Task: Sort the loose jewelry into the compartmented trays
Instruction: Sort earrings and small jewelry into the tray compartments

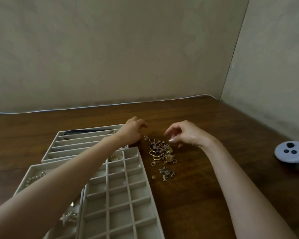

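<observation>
A heap of loose jewelry point(160, 151), gold links, small charms and studs, lies on the brown table, with a smaller cluster point(167, 172) just below it. My left hand point(133, 131) hovers at the heap's upper left with its fingers curled; I cannot see anything in them. My right hand point(183, 134) hangs over the top of the heap, fingers loosely bent and empty. A grey tray of small square compartments point(123, 192) lies left of the heap. Behind it is a tray of long slots point(79, 144), and a third tray point(34, 173) lies under my left forearm.
A pale blue controller point(291, 153) lies at the table's right edge. A white cable point(93, 106) runs along the wall at the back. Walls close the table off behind and to the right. A star-shaped piece point(68, 219) sits in the lower left tray.
</observation>
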`<state>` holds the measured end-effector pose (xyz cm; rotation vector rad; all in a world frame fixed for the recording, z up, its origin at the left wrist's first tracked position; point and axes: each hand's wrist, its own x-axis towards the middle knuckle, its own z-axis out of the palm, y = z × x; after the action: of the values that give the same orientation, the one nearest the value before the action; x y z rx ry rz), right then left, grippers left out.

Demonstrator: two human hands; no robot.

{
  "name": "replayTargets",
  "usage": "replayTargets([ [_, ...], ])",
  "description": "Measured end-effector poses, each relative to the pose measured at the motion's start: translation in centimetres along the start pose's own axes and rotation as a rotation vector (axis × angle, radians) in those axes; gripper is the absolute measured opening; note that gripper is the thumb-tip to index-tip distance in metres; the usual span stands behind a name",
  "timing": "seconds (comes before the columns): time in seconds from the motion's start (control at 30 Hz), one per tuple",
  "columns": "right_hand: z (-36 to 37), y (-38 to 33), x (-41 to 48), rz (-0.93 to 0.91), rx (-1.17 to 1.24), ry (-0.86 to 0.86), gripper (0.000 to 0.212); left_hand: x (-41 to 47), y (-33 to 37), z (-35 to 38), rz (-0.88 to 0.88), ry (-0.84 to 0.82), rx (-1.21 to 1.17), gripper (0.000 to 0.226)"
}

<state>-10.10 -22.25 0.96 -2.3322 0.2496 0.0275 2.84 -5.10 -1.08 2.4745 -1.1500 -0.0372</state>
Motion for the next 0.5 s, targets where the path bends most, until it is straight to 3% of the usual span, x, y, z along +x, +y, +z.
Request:
replayTargets([
  [0.1, 1.2, -0.3, 0.3, -0.054, -0.061, -0.003, 0.022, 0.1, -0.3, 0.4, -0.062, -0.144, 0.074, 0.041],
  [0.37, 2.0, -0.4, 0.9, -0.046, -0.138, 0.052, 0.007, -1.4, 1.0, -0.3, 0.047, -0.284, -0.117, 0.032],
  [0.5, 1.8, -0.2, 1.0, -0.056, -0.090, 0.100, 0.006, -2.3, 1.0, -0.9, 0.063, -0.212, -0.244, 0.027],
])
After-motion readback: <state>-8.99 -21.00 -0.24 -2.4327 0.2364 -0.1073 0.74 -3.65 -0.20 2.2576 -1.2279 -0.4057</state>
